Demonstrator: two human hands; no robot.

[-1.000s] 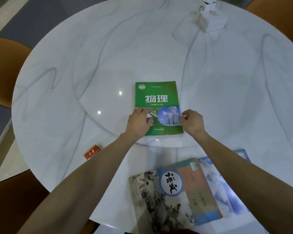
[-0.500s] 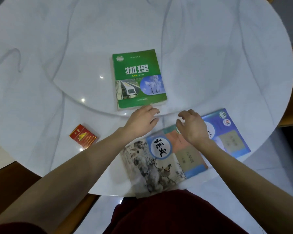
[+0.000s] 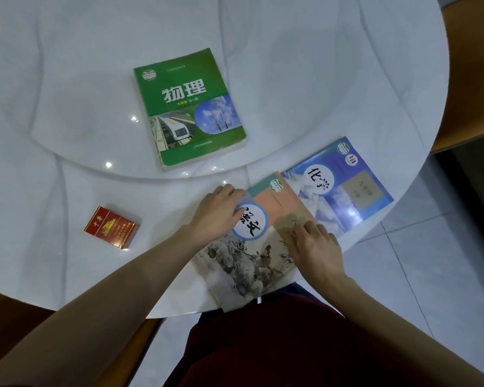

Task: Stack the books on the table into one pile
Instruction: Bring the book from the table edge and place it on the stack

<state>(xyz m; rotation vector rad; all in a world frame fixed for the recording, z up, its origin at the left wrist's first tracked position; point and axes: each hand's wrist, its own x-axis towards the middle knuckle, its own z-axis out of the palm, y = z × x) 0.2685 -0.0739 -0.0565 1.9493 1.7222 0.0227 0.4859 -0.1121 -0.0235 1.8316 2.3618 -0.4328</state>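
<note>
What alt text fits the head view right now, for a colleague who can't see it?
Both hands, left hand and right hand, rest on a pink-and-ink-painting book overlapping a blue book at the white table's near edge. A green book lies apart; a red box sits left.

Both hands (image 3: 218, 210) left green book (image 3: 189, 107), now on pink book (image 3: 252, 241).

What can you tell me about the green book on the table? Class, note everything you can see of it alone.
The green book is a thick paperback lying flat, closed and cover up on the white marble table, on its raised central disc. Its cover bears large white characters, a train picture and a round image of frosted trees on blue. Its pale page edges show below. It is slightly turned. Neither hand touches it, and it lies apart from the other books.
</note>
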